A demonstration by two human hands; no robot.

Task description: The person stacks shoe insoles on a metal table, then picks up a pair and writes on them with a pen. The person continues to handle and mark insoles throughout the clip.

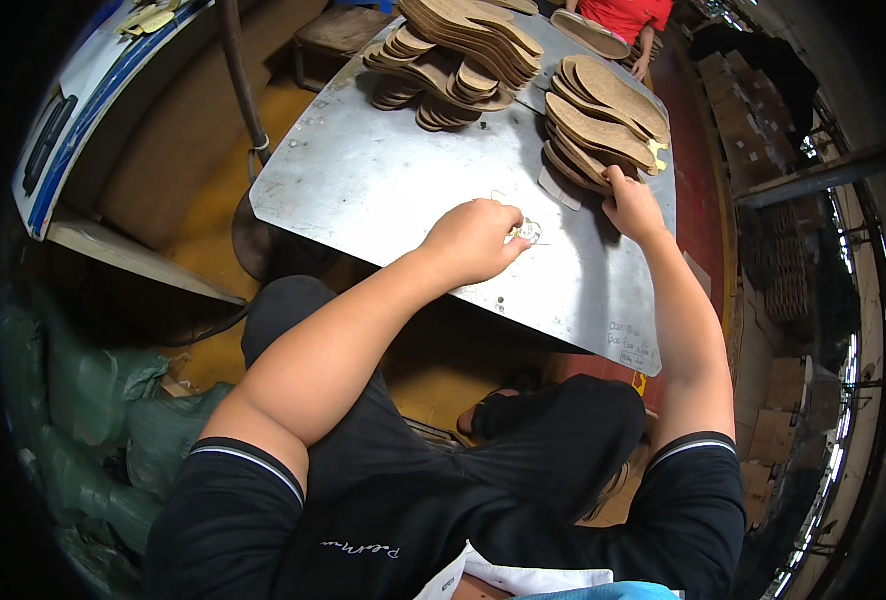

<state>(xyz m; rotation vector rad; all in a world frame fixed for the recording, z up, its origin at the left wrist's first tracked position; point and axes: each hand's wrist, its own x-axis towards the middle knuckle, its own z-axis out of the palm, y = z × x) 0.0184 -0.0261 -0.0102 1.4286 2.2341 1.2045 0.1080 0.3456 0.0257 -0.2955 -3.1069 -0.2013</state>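
On the grey metal table, my left hand is closed, with its thumb and fingers around a small shiny, partly clear round thing. Its exact kind is too small to make out. Farther right, my right hand has its fingers bent at the near edge of a stack of cork-coloured shoe soles, pinching the edge of a lower sole. A pale flat piece juts out from under that stack. Yellow bits show at the stack's right side.
A taller, criss-crossed pile of soles stands at the table's far left. Across the table is a person in a red top. A metal post rises left of the table, near a white-topped bench. Green sacks lie at lower left.
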